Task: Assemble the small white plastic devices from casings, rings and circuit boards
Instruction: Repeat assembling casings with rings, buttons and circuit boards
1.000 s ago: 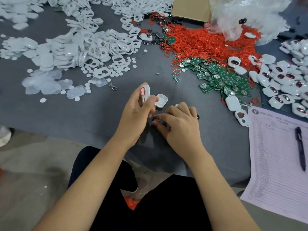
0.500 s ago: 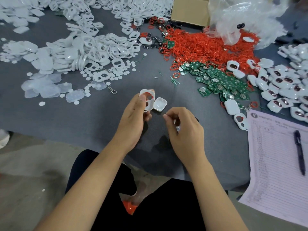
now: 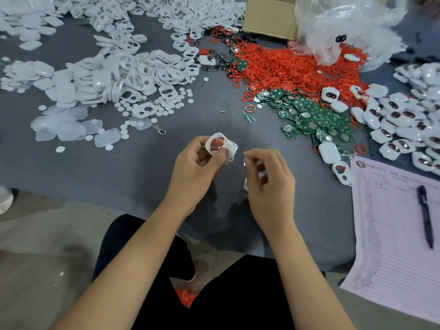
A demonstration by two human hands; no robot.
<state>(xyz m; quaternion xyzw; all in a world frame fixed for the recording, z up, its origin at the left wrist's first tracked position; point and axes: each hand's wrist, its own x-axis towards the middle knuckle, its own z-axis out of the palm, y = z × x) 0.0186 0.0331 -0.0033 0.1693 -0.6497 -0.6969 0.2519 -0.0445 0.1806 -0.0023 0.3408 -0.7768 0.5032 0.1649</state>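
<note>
Left hand point(image 3: 197, 163) grips a white casing point(image 3: 217, 145) with a red ring seated, now lifted off the table point(image 3: 119, 167); right hand point(image 3: 266, 177), raised from the surface, pinches a small, indistinct part point(image 3: 245, 163) just beside it; insertion appears imminent.

Soft even light, faint shadows, wide-angle bending at edges, slight blur.

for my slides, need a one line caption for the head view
Left hand holds a white casing with a red ring while the right hand pinches a small part above the grey table.
</note>
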